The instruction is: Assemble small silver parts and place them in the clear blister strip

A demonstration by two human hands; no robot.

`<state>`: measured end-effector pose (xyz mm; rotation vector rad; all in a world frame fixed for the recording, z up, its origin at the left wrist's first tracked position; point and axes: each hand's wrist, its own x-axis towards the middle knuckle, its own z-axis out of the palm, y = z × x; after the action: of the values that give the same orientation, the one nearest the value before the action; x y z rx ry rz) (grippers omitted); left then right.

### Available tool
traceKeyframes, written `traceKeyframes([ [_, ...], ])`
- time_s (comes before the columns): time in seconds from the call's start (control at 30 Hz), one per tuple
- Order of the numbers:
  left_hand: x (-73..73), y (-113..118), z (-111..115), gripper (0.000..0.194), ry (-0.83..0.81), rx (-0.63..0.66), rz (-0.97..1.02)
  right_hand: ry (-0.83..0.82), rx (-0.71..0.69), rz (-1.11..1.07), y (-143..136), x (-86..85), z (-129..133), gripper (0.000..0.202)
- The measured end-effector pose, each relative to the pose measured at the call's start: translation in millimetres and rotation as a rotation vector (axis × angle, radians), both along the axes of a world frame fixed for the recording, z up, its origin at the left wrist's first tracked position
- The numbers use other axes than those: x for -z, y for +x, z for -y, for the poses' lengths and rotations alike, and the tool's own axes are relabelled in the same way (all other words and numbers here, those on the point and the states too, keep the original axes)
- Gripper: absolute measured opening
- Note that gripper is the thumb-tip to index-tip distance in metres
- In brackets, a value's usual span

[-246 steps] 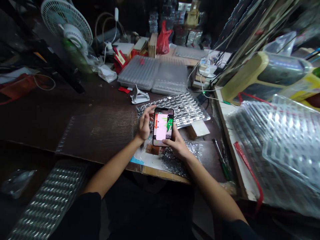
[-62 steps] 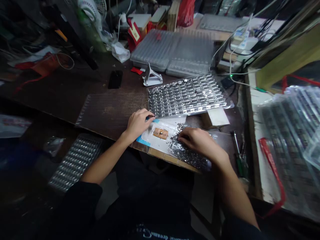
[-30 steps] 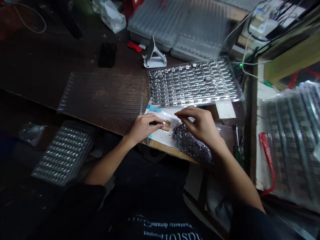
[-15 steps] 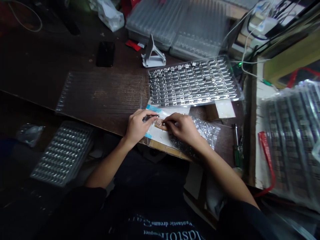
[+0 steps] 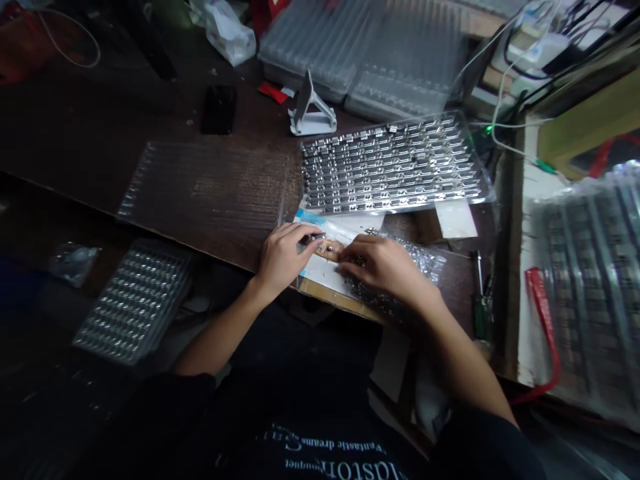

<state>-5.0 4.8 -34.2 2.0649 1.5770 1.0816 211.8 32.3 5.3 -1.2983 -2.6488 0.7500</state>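
Observation:
My left hand (image 5: pixel 284 259) pinches a small metal connector (image 5: pixel 318 236) between thumb and fingers, at the left end of a brown block (image 5: pixel 330 251). A small round metal piece (image 5: pixel 331 249) shows on that block. The block lies on a white sheet (image 5: pixel 320 270) with blue edges. My right hand (image 5: pixel 387 263) is just right of the block, over a clear plastic bag (image 5: pixel 429 259) of small shiny parts. Its thumb and fingers are curled close together; what they hold, if anything, is too small to make out.
Beyond my hands lies a clear tray (image 5: pixel 390 167) with rows of metal connectors. A ridged clear tray (image 5: pixel 205 187) is to the left, near a black phone (image 5: pixel 219 109) and a white stand (image 5: pixel 313 113). A screwdriver (image 5: pixel 480 293) lies right; stacked trays (image 5: pixel 133 300) sit lower left.
My right hand has drawn back rightward from the brown block to the bag of parts. My left hand still holds the connector beside the block. The whole view has shifted slightly.

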Motion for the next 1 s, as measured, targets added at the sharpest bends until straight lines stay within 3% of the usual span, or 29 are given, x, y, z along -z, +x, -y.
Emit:
traceKeyframes([
  [0.13,-4.0,15.6,-2.6,0.009,0.018,0.1,0.065,0.027,-0.091,0.068,4.2,-0.2,1.4,0.011],
  [0.27,-0.7,23.9,-3.9,0.008,-0.034,0.12,0.049,0.01,-0.106,0.004,8.2,-2.6,1.2,0.011],
  [0.4,5.5,25.0,-4.6,0.004,-0.045,0.131,0.028,-0.066,0.015,-0.19,23.0,-10.8,-4.9,0.01],
  [0.53,8.9,24.8,-5.2,0.002,-0.055,0.135,0.006,0.036,0.104,-0.288,30.7,-7.3,-11.0,0.018],
  [0.8,4.3,24.9,-3.5,0.004,-0.01,0.141,0.081,0.162,0.318,-0.09,13.8,14.3,-10.6,0.024],
  [1.0,-3.1,-2.3,5.5,0.016,0.065,-0.018,0.112,-0.002,0.041,-0.327,-11.8,18.6,-4.9,0.023],
])
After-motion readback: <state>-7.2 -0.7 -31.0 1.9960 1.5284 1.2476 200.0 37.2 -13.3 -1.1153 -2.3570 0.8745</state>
